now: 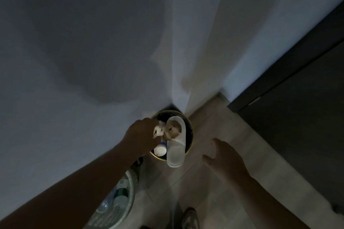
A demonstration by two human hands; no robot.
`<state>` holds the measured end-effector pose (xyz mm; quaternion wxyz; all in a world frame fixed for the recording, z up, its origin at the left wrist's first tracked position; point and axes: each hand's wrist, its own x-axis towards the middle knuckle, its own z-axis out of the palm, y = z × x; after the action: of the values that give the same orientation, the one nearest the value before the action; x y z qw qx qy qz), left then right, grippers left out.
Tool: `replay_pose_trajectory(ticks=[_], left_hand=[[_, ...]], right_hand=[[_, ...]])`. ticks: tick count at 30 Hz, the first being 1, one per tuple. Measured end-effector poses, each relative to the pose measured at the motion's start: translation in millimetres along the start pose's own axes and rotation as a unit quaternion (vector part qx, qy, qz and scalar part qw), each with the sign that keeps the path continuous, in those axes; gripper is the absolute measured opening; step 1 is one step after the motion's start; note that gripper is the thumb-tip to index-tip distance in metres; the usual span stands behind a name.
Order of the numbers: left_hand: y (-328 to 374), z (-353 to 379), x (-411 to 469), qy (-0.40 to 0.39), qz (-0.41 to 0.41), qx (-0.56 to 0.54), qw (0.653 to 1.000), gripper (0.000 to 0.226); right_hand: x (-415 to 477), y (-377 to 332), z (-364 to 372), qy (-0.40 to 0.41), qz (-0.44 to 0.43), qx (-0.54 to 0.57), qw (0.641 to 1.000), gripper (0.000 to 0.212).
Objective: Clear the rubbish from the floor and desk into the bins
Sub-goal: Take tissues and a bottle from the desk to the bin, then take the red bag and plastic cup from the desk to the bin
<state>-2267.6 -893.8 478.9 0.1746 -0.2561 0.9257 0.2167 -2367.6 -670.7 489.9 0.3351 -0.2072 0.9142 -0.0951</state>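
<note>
Items on my feed, left to right: pale mesh basket (109, 217) of clear plastic bottles, low left; my left hand (141, 135), fingers pinching a crumpled white paper wad (158, 131) over the round black gold-rimmed bin (191, 135) in the wall corner; my right hand (227, 160), fingers spread, holding nothing

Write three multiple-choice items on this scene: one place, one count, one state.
1. The dark bin stands: A in the wall corner; B under a desk; C on a chair.
2. Bins in view: A one; B two; C three.
3. The right hand is: A open, empty; B gripping a bottle; C a fist.
Answers: A, the walls meet right behind it; B, the dark bin plus a pale bin of bottles; A, fingers spread over the floor, while the left hand holds the tissue.
</note>
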Motion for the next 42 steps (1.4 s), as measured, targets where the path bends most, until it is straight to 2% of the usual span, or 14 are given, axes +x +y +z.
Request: replay_pose_trajectory(ticks=[5,9,13,17,19,21,23,28,32,37,42], left_hand=[[30.5,-104.7,-60.0,0.017,0.027,0.01,0.999,0.059],[55.4,-182.9,-110.3,0.078,0.058,0.015,0.995,0.072],[83.1,-262.7,-156.3,0.125,0.08,0.042,0.988,0.063],[110.5,-337.2,-206.0,0.217,0.111,0.066,0.968,0.074],[121.1,-368.6,-230.2,0.27,0.129,0.071,0.952,0.061],[132.4,-398.7,-258.2,0.286,0.126,0.084,0.946,0.049],[138.5,-427.1,-283.4,0.309,0.122,0.098,0.938,0.051],[151.4,-502.4,-364.9,0.413,0.129,0.127,0.893,0.05],[155.0,-543.7,-429.7,0.47,0.127,0.13,0.864,0.047],[140.0,-559.5,-490.7,0.505,0.084,0.136,0.848,0.047],[111.7,-561.6,-549.3,0.536,-0.02,0.162,0.828,0.048]], right_hand=[[-51.7,-48.1,-88.2,0.041,-0.061,0.005,0.997,0.052],[-97.8,-78.9,-158.5,0.103,-0.108,0.005,0.989,0.039],[-149.9,-102.2,-232.3,0.121,-0.157,0.021,0.98,0.058],[-199.4,-129.5,-305.2,0.169,-0.206,0.015,0.964,0.057],[-225.4,-145.1,-336.8,0.199,-0.229,0.016,0.953,0.053],[-253.7,-161.8,-364.6,0.243,-0.261,0.011,0.934,0.051],[-281.7,-178.4,-388.7,0.287,-0.297,0.009,0.911,0.049],[-361.9,-221.1,-444.5,0.377,-0.381,0.006,0.844,0.047],[-419.7,-250.8,-468.3,0.421,-0.44,0.009,0.793,0.045],[-459.3,-294.6,-473.7,0.427,-0.513,0.021,0.745,0.043],[-473.9,-355.7,-460.5,0.378,-0.593,0.015,0.711,0.044]])
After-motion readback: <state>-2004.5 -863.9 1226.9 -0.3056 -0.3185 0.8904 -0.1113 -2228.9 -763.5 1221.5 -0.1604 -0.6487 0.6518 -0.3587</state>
